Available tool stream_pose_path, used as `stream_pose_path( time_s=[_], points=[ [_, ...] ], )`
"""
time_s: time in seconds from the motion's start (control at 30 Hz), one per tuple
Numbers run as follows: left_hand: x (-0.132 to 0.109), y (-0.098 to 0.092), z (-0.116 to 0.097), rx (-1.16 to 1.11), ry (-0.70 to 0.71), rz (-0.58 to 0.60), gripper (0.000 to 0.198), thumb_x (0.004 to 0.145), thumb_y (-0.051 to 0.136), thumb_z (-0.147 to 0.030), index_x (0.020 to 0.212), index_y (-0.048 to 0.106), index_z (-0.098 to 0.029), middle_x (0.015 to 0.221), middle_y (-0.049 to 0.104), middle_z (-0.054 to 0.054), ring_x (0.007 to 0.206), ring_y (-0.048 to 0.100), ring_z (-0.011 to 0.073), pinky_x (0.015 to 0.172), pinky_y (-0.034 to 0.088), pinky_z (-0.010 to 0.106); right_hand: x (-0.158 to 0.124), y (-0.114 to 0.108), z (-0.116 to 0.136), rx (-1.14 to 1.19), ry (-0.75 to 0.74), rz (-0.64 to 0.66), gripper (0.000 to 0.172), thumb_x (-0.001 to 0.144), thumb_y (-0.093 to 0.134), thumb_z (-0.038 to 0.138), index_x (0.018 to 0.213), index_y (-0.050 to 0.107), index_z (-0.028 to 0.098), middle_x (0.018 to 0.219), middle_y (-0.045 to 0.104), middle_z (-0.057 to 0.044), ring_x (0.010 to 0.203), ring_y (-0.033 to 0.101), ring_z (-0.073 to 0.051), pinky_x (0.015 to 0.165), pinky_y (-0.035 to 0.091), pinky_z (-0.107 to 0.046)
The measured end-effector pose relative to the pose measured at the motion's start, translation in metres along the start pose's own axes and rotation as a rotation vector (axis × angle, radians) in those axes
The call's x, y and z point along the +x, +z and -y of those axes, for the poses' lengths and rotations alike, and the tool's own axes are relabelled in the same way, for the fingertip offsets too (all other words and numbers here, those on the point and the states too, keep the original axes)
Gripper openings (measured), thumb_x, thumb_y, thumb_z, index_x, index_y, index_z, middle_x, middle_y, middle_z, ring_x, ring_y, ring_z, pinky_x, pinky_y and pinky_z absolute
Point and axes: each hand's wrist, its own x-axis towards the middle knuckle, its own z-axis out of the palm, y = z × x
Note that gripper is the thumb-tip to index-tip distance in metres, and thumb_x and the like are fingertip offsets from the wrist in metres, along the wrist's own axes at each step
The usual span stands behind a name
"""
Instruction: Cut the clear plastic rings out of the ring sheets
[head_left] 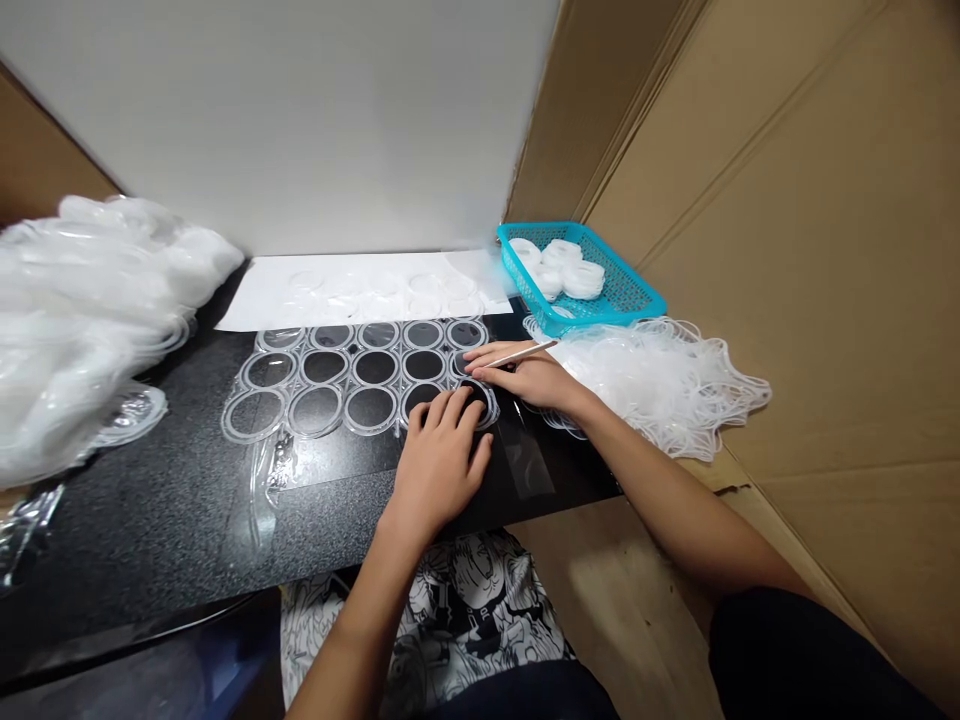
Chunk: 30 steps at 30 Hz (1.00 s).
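On the black speckled counter, rows of clear plastic rings (373, 368) lie flat, joined edge to edge as a sheet. My left hand (441, 455) rests palm down at the sheet's front right, fingers spread over a ring there. Just behind it, my right hand (541, 380) lies low over the right-end rings. A thin, pale, pen-like stick (525, 353) is held in it, slanting up to the right. The right fingertips touch or hover over the sheet; I cannot tell which.
White paper (262, 292) lies behind the rings. A blue basket (637, 298) holds stacked white rings (583, 280). Cut-out clear plastic scraps (660, 385) heap at the right. Bulging clear plastic (90, 320) fills the left. Cardboard (810, 240) walls the right side.
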Motion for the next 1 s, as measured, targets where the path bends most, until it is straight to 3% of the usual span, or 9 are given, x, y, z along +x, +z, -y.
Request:
stream_pose_path(
  time_s=[0.4, 0.53, 0.67, 0.8, 0.9, 1.0],
  points=[
    [0.000, 0.000, 0.000, -0.023, -0.009, 0.014, 0.036, 0.107, 0.047, -0.034, 0.140, 0.056, -0.022, 0.157, 0.054, 0.009, 0.145, 0.045, 0.0294, 0.116, 0.037, 0.052, -0.002, 0.002, -0.008, 0.076, 0.037, -0.078, 0.018, 0.095, 0.072, 0.038, 0.104, 0.084, 0.027, 0.123, 0.079, -0.007, 0.121, 0.071, -0.026, 0.112, 0.054, -0.048],
    [-0.001, 0.000, 0.001, -0.029, -0.009, 0.003, 0.036, 0.107, 0.048, -0.034, 0.139, 0.057, -0.022, 0.157, 0.054, 0.009, 0.144, 0.046, 0.0296, 0.116, 0.038, 0.053, -0.003, 0.002, -0.008, -0.003, 0.042, -0.067, 0.018, 0.095, 0.072, 0.038, 0.104, 0.084, 0.028, 0.127, 0.077, -0.006, 0.125, 0.069, -0.026, 0.112, 0.054, -0.046],
    [-0.001, 0.001, 0.001, -0.023, -0.006, -0.003, 0.036, 0.107, 0.047, -0.035, 0.139, 0.057, -0.022, 0.157, 0.054, 0.009, 0.144, 0.046, 0.0295, 0.116, 0.038, 0.053, -0.004, 0.007, -0.007, -0.199, -0.103, -0.083, 0.021, 0.101, 0.064, 0.033, 0.109, 0.082, 0.025, 0.123, 0.079, -0.005, 0.123, 0.071, -0.023, 0.107, 0.053, -0.038],
    [-0.001, 0.002, 0.000, -0.001, -0.008, -0.014, 0.037, 0.106, 0.047, -0.035, 0.139, 0.057, -0.022, 0.156, 0.055, 0.010, 0.143, 0.047, 0.0309, 0.115, 0.040, 0.054, -0.004, 0.009, -0.001, -0.684, -0.275, -0.070, 0.025, 0.106, 0.057, 0.028, 0.117, 0.079, 0.022, 0.122, 0.080, -0.006, 0.102, 0.075, -0.023, 0.086, 0.050, -0.038],
    [0.000, 0.004, 0.000, 0.007, -0.008, -0.025, 0.037, 0.106, 0.048, -0.035, 0.140, 0.057, -0.022, 0.155, 0.056, 0.010, 0.142, 0.048, 0.0314, 0.115, 0.041, 0.055, 0.002, 0.002, 0.007, -0.920, -0.307, -0.171, 0.028, 0.108, 0.053, 0.027, 0.121, 0.076, 0.019, 0.127, 0.078, -0.008, 0.096, 0.073, -0.023, 0.080, 0.045, -0.038],
    [0.000, 0.005, 0.000, 0.005, -0.007, -0.028, 0.038, 0.106, 0.048, -0.034, 0.140, 0.057, -0.021, 0.155, 0.055, 0.010, 0.142, 0.047, 0.0318, 0.117, 0.040, 0.055, 0.022, -0.012, 0.015, -0.933, -0.275, -0.301, 0.031, 0.109, 0.048, 0.024, 0.123, 0.075, 0.019, 0.126, 0.078, -0.008, 0.102, 0.073, -0.025, 0.085, 0.046, -0.038]
  ],
)
